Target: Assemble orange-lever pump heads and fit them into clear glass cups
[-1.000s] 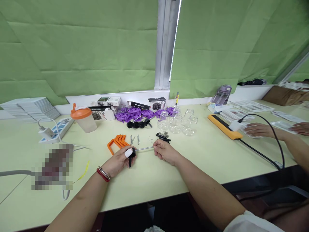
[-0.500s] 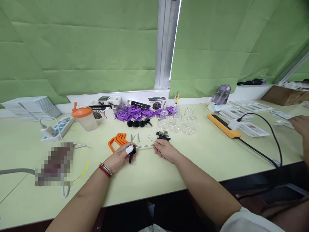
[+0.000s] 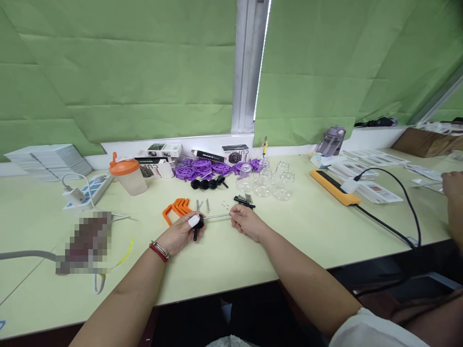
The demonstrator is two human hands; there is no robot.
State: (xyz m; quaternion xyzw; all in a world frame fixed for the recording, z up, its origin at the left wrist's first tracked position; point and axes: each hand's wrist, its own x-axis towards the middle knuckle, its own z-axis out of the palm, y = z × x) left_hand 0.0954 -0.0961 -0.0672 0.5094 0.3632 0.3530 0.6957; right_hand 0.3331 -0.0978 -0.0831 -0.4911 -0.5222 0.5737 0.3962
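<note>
My left hand (image 3: 181, 234), with a white wrap on its thumb, is closed on a black plastic part (image 3: 196, 231) that has a round head and a short stem. A thin metal rod (image 3: 217, 216) runs from that part to my right hand (image 3: 248, 222), whose fingertips pinch its other end. Orange angled handles (image 3: 177, 208) lie just beyond my left hand. Metal pins (image 3: 207, 205) and tiny metal bits (image 3: 224, 206) lie between the hands on the far side. Black rods (image 3: 245, 202) and springs (image 3: 248, 197) sit right behind my right hand.
Purple plastic parts (image 3: 198, 168), black round-headed parts (image 3: 204, 184) and clear bottles (image 3: 262, 185) stand farther back. An orange-lidded cup (image 3: 128, 178) and a white power strip (image 3: 90, 190) are left. A yellow power strip (image 3: 334, 188) lies right, near another person's hand (image 3: 453, 188).
Both hands keep their hold on the black part and the rod, nearly in place. The other person's hand at the far right has shifted slightly right.
</note>
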